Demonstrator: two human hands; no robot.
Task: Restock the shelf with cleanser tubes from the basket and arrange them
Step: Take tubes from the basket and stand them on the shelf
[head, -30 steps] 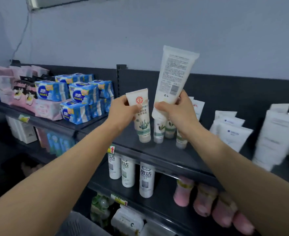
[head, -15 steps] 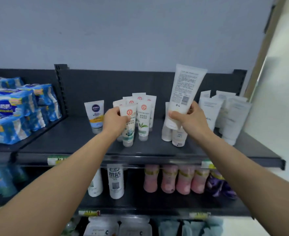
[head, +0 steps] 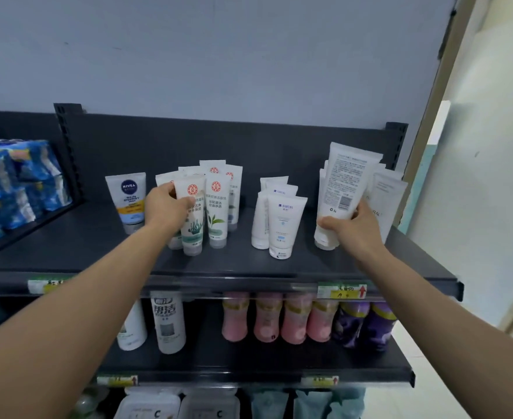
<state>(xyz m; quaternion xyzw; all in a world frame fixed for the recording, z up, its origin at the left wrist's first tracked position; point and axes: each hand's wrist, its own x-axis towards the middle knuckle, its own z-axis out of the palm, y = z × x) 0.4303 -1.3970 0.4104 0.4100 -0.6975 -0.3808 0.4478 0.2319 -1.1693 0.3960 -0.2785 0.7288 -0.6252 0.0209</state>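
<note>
At the far left of the frame, blue wrapped packs (head: pixel 13 182) sit stacked on a neighbouring shelf section. On the dark top shelf (head: pixel 237 267), left of centre, a Nivea tube (head: pixel 128 201) stands alone on its cap. Just beside it, the person's left hand (head: pixel 167 207) is closed around a small white tube with a red round emblem (head: pixel 192 219), which stands upright at the front of a cluster of matching red-emblem tubes (head: pixel 219 207); its cap appears to rest on the shelf. In the middle of the frame, a short row of white tubes with blue print (head: pixel 282 225) stands cap-down, apart from both hands. Right of centre, the right hand (head: pixel 352 228) grips the lower part of a tall white cleanser tube (head: pixel 345 182), its back label and barcode facing the camera, cap down at the shelf surface in front of more large white tubes (head: pixel 385 201). On the lower shelf (head: pixel 249 364), from left to right, stand white bottles (head: pixel 167 322), pink bottles (head: pixel 273 319) and purple bottles (head: pixel 367 325). Yellow-green price tags (head: pixel 341 290) line the shelf edges.
</note>
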